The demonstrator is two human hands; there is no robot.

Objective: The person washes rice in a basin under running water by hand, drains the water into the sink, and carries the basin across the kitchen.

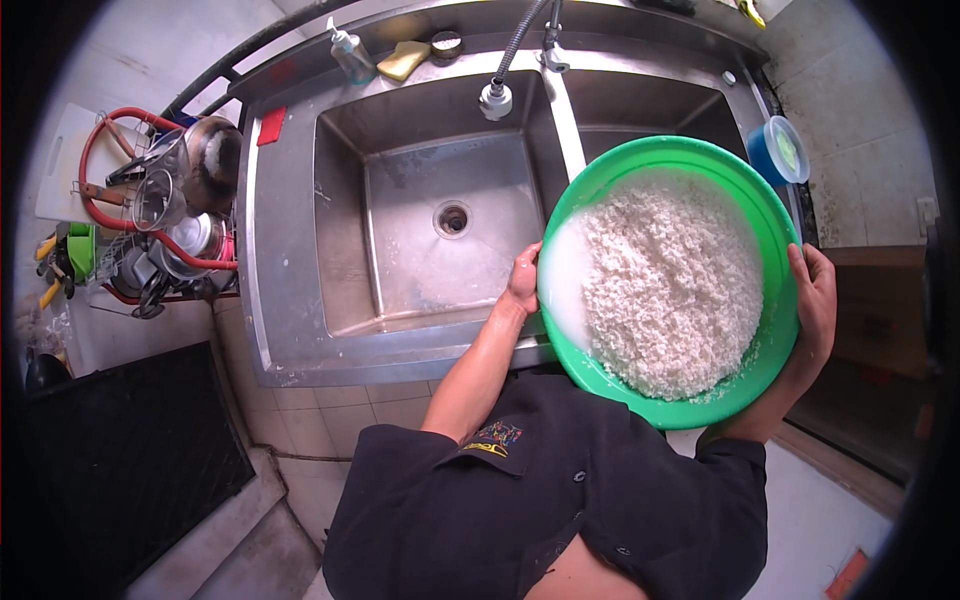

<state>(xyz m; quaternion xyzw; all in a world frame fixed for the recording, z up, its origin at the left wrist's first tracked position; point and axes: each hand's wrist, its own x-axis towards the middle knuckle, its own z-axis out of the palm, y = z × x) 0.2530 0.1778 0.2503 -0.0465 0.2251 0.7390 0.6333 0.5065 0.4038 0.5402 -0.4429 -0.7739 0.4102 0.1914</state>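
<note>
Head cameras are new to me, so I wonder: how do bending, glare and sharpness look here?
Head view: corners black, steel counter bowed along its back edge, divider between the sink bowls glaring near-white, white grains in the green basin fairly crisp.

We find the scene brightly lit, with pale glare on the sink (405, 265), shadow in the right basin (650, 108), bowed edges, and blackened corners.

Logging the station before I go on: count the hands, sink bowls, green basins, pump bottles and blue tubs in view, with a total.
Hands: 2 (left hand, right hand)
Sink bowls: 2 (wide bowl, partly hidden bowl)
Green basin: 1
Pump bottle: 1
Blue tub: 1
Total: 7
</note>
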